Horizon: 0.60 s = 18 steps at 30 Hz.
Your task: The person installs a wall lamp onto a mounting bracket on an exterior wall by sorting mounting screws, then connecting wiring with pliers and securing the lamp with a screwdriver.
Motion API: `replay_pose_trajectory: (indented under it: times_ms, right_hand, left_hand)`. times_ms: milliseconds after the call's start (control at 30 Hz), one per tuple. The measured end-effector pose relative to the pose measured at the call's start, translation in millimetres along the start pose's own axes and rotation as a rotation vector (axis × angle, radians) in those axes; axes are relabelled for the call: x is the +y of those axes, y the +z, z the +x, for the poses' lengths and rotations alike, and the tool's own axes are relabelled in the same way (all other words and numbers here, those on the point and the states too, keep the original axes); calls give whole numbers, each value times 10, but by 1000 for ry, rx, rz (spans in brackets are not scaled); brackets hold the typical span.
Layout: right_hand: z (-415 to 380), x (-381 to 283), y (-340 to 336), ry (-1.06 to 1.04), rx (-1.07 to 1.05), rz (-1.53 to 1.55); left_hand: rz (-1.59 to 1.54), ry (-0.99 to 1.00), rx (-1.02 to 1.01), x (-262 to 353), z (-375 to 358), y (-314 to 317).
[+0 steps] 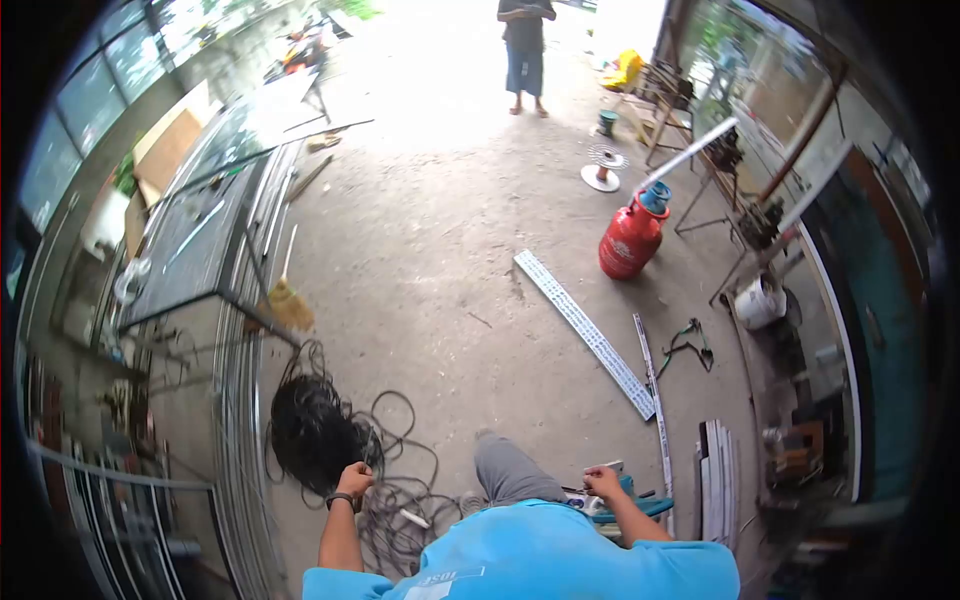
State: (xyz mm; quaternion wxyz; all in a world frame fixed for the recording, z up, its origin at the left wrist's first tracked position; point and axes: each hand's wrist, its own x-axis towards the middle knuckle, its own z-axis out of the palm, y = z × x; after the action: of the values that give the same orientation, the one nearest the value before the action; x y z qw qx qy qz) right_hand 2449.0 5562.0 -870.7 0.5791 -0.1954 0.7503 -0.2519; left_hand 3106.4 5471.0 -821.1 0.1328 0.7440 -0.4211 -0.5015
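My left hand [355, 481], with a dark band at the wrist, is closed beside a black coiled bundle [312, 425] on the floor. Loose loops of dark cable [405, 480] spread out below and to the right of it. My right hand [602, 482] has its fingers curled in, close to a teal tool [650, 506] at my right side. What either hand holds, if anything, I cannot tell. Partly hidden by my blue shirt, the teal tool lies near my bent grey-trousered leg [515, 472].
A long patterned strip [587, 335] lies ahead on the concrete floor, with a thin bar [654, 400] beside it. Red gas cylinder [631, 240] and cable spool [602, 175] stand right. Metal table [190, 250] and long profiles line the left. A person [525, 50] stands far ahead.
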Motion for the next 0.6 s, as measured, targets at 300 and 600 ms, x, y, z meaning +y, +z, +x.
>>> replay_pose_trajectory:
  times_ms: [300,600]
  right_hand:
    - [2413,-1663,1040,204,186,-268]
    - [3911,-6785,2102,-397,-14,-50]
  left_hand:
    - [368,86,-127,2369,3721,-911]
    - [385,373,-203,4908,6248,-881]
